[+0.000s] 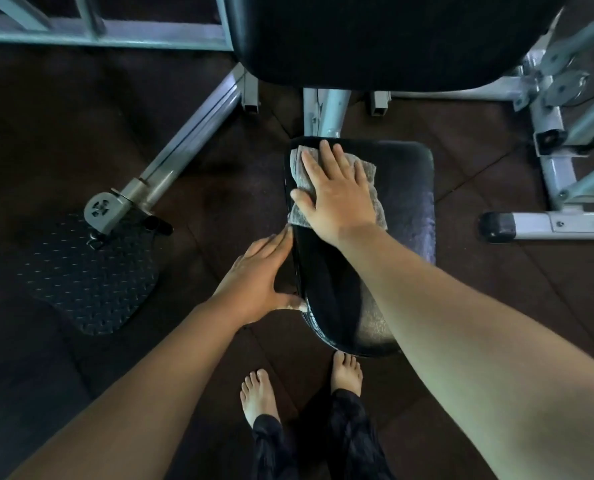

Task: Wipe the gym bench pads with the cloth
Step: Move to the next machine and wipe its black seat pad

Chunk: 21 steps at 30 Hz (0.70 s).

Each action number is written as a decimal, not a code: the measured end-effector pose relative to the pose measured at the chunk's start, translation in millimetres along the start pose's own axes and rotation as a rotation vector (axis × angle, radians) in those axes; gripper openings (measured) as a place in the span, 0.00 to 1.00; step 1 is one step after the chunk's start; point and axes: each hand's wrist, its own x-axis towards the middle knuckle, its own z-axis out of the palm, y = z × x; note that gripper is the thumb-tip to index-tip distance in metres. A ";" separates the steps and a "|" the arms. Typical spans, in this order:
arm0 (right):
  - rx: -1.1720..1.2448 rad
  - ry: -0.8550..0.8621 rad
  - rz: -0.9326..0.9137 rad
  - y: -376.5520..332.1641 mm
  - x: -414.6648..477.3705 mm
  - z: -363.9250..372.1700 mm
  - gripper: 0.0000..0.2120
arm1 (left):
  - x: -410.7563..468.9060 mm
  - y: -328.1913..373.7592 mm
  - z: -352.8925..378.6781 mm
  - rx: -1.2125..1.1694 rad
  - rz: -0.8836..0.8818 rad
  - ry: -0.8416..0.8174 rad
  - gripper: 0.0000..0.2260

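Dark rubber flooring surrounds the seat pad. Right hand, fingers flat, presses the cloth at the far-left corner; left hand, open, steadies the edge. Wiping underway; next, stroke across.

Seat pad right half bare; back pad beyond.

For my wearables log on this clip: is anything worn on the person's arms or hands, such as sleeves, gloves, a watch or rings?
Nothing shows. The left forearm and right forearm are bare to the frame edge, no sleeve in view. The left hand and right hand have no gloves, watch, band or ring.
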 end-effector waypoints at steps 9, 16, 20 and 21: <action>0.174 0.097 -0.025 -0.5 10.1 -13.8 0.24 | -4.2 7.2 -26.6 0.179 -0.018 -0.052 0.59; 0.314 0.091 -0.041 -15.8 -9.8 -71.8 0.22 | -18.8 21.8 -92.8 0.270 -0.145 -0.018 0.53; 0.347 0.070 -0.100 -44.9 -29.9 -131.7 0.21 | -56.1 40.9 -143.9 0.280 -0.263 0.039 0.50; 0.350 0.069 -0.120 -53.3 -36.0 -147.9 0.21 | -70.2 47.7 -156.3 0.274 -0.288 0.061 0.50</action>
